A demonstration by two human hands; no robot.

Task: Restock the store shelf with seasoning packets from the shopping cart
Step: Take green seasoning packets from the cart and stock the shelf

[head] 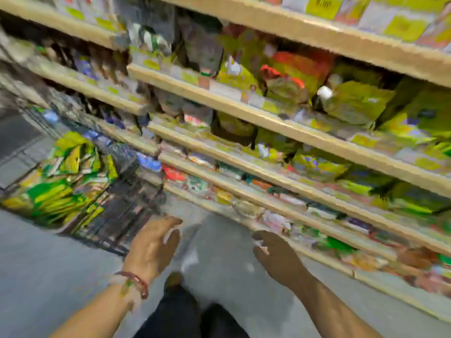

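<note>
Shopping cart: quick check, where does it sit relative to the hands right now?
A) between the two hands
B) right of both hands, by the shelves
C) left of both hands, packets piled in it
C: the shopping cart with green-yellow packets lies left of both hands.

Both hands hang empty. The left hand point(152, 245), fingers loosely curled, wears a red wrist thread point(136, 281). The right hand point(275, 257), right of that thread, is relaxed.

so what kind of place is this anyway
Most likely a grocery store aisle. Long wooden shelves run in tiers, packed with bright packets, with what look like price labels along their front edges. A wire shopping cart full of green and yellow packets stands on the grey floor.
</note>
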